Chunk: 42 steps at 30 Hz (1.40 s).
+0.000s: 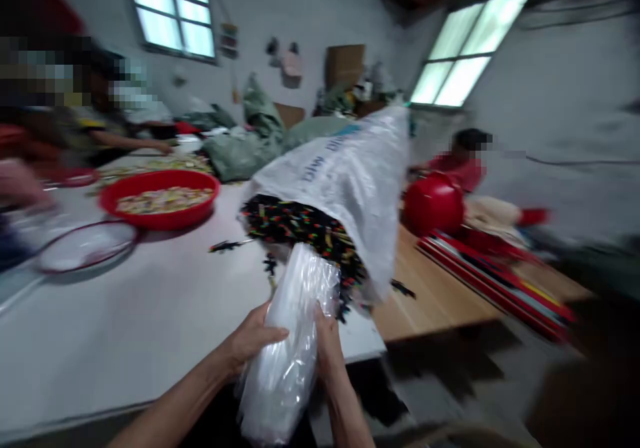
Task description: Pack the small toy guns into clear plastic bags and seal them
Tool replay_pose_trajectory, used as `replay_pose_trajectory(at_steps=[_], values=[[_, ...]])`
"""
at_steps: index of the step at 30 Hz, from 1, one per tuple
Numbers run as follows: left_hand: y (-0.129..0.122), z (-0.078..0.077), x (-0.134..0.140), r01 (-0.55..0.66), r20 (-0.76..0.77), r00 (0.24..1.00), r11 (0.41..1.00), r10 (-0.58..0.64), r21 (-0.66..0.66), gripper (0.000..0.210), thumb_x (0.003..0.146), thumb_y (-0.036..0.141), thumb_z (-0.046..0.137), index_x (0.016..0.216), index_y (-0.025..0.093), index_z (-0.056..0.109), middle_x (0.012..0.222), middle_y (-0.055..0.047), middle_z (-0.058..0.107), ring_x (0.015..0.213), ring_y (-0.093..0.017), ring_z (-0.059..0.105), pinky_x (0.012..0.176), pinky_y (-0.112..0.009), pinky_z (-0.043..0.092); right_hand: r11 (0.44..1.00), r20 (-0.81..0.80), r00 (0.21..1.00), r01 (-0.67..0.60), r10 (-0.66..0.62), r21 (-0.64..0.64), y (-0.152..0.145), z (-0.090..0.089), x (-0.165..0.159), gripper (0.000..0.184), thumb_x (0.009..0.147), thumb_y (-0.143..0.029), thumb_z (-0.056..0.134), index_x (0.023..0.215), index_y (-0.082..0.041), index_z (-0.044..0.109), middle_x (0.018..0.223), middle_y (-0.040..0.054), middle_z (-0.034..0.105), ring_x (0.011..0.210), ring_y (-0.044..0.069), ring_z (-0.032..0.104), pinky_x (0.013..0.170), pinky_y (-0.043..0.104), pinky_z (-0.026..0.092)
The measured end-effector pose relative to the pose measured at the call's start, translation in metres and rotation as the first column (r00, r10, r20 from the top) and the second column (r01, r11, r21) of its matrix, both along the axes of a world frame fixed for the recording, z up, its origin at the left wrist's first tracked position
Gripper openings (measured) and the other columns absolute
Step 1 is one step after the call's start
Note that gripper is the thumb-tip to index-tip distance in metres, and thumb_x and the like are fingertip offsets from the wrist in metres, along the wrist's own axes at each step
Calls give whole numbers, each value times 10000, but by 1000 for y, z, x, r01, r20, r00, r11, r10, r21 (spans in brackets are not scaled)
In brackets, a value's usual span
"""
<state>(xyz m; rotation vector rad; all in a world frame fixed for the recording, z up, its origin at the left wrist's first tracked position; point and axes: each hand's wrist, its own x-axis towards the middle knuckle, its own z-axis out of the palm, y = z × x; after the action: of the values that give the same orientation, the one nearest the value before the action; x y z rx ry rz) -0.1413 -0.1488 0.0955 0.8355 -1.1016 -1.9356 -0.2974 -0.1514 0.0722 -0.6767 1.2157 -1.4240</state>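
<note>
Between both hands, plastic bag upright, top toward sack.

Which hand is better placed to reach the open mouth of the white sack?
Right, probably. The right hand grips the clear plastic bag directly below the white sack; the left hand sits farther away.

A clear crinkled plastic bag is held before the tipped white woven sack on the white table; a red round plastic basin lies behind, to the left.
</note>
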Motion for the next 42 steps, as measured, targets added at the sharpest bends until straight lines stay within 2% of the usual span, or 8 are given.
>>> replay_pose_trajectory(at_steps=[6, 12, 17, 22, 29, 36, 39, 42], values=[[24, -17, 117, -522, -57, 847, 848, 528, 96, 700, 563, 258, 788, 1183, 129, 490, 923, -92, 673, 786, -260, 646, 717, -372, 519, 877, -176, 863, -480, 474, 11, -50, -17, 124, 563, 682, -540, 682, 1116, -183, 639, 1117, 105, 660, 1070, 249, 602, 880, 327, 505], [9, -17, 262, -682, 406, 616, 715, 675, -153, 533, 636, 349, 683, 1102, 125, 552, 907, -87, 686, 781, -249, 648, 689, -333, 503, 636, -325, 592, -771, 737, 36, -90, -29, 220, 695, 718, -506, 619, 1254, -88, 472, 949, 104, 631, 798, 210, 623, 638, 310, 514], [-11, -32, 353, -376, 883, -11, 816, 470, -439, 343, 869, 370, 390, 844, 168, 667, 913, -86, 692, 918, -260, 625, 774, -319, 449, 593, -702, 494, -795, 513, -126, -70, -60, 257, 484, 826, -375, 504, 1243, -128, 495, 1214, 165, 516, 994, 245, 587, 850, 421, 511], [-25, -32, 373, -315, 912, -183, 857, 366, -407, 283, 886, 328, 428, 972, 196, 664, 987, -98, 682, 995, -258, 599, 818, -325, 422, 362, -928, 295, -911, 229, -200, -39, -62, 284, 461, 854, -196, 475, 1313, -163, 465, 1385, 171, 400, 1252, 280, 432, 1018, 450, 418], [-33, -37, 371, -250, 919, -270, 901, 288, -355, 215, 854, 310, 505, 885, 179, 673, 986, -116, 685, 977, -272, 619, 765, -323, 442, 263, -992, -33, -963, 124, 65, -25, -60, 289, 411, 813, -206, 578, 1222, -207, 528, 1316, 109, 506, 1133, 306, 488, 944, 468, 426], [-34, 22, 364, -190, 860, -356, 873, 365, -449, 293, 906, 307, 404, 992, 151, 637, 988, -140, 672, 975, -285, 613, 768, -343, 440, 349, -995, -94, -932, 18, 95, -27, -80, 285, 190, 801, -54, 453, 812, -167, 605, 869, 81, 623, 857, 224, 544, 780, 334, 434], [-22, 24, 323, 52, 868, -136, 878, 478, -475, 355, 889, 359, 483, 1195, 194, 552, 1137, -67, 636, 1060, -199, 579, 884, -277, 426, 399, -990, 80, -917, 120, -26, -52, -72, 265, 177, 786, -82, 440, 807, -170, 592, 851, 78, 623, 815, 205, 545, 739, 314, 425], [-7, -2, 290, 298, 878, 69, 830, 473, -471, 494, 855, 307, 545, 1320, 177, 445, 1328, -88, 513, 1226, -202, 462, 1016, -313, 357, 553, -877, 349, -825, 329, -121, -92, -51, 221, 154, 829, -234, 446, 811, -173, 587, 797, 57, 618, 747, 183, 548, 702, 307, 431]])
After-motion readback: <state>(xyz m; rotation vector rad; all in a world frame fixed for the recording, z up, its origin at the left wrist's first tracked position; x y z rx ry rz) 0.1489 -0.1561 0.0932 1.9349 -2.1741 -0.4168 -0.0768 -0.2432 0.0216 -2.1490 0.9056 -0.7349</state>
